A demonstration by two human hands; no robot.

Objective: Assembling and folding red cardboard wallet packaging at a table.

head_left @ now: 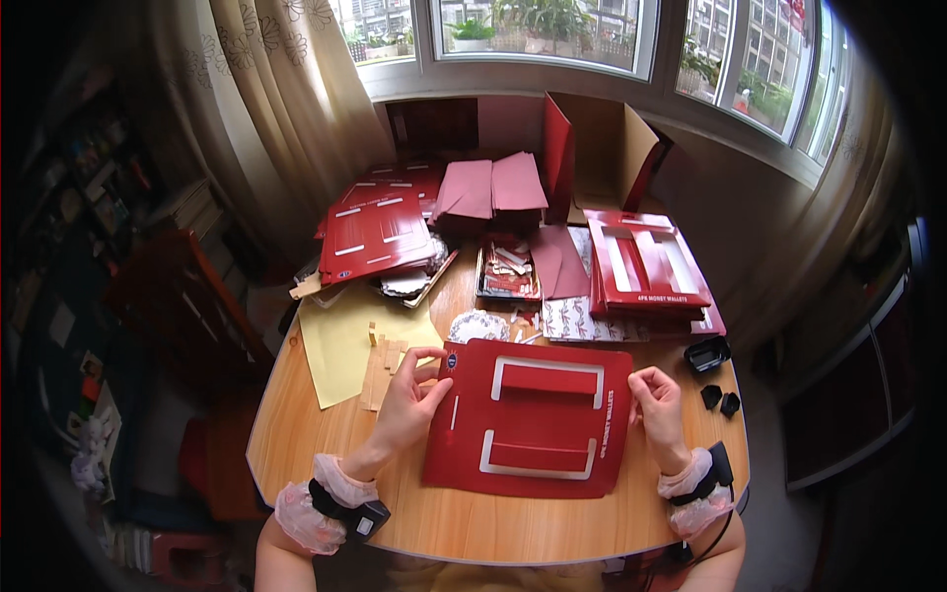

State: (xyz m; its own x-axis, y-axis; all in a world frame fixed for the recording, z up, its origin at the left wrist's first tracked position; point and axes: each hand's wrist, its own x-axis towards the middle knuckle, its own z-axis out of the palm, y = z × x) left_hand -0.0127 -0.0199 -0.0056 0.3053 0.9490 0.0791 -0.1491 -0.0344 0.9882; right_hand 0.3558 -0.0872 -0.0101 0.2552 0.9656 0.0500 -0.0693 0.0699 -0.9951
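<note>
A flat red cardboard sheet [538,419] with two white-edged cut-out slots lies before me at the front of the table, turned sideways. My left hand [404,407] grips its left edge near the far corner, thumb on top and fingers curled at the rim. At the far right corner, my right hand [659,409] pinches the edge between thumb and fingers. Whether the sheet is raised off the wood, I cannot tell. Beyond its far left corner sits a white scalloped paper piece [479,326].
Stacked red card sheets stand at the back right [651,261] and back left [375,237]. Between them are pink paper stacks [491,187] and a small tray of scraps [508,271]. Yellow paper [340,340] covers the left side. Black small pieces [707,353] lie near the right edge.
</note>
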